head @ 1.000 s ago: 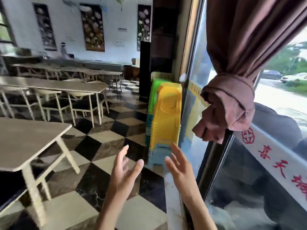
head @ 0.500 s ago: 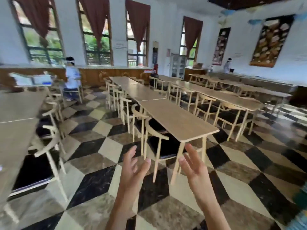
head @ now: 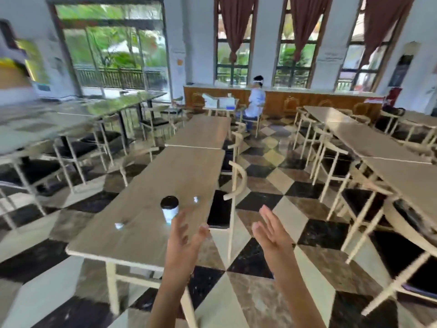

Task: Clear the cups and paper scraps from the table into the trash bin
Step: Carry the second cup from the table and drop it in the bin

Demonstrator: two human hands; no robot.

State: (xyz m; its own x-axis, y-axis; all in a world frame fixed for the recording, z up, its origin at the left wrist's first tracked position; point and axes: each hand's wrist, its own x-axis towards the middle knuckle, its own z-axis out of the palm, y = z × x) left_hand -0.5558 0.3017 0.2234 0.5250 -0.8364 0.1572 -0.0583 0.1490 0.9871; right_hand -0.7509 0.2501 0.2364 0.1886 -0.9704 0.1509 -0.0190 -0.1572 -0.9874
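Wooden table [head: 151, 235], lidded cup [head: 169, 208] upright, two paper scraps [head: 119, 225] apart

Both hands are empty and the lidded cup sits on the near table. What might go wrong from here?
1. The white paper cup with the black lid may hold liquid; a hurried grab by the left hand could tip it.
2. Two small white paper scraps are easily missed.
3. No trash bin is visible.

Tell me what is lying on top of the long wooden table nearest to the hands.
On the long wooden table stands a white paper cup with a black lid, and two small white paper scraps lie there. The left hand covers part of the near edge.
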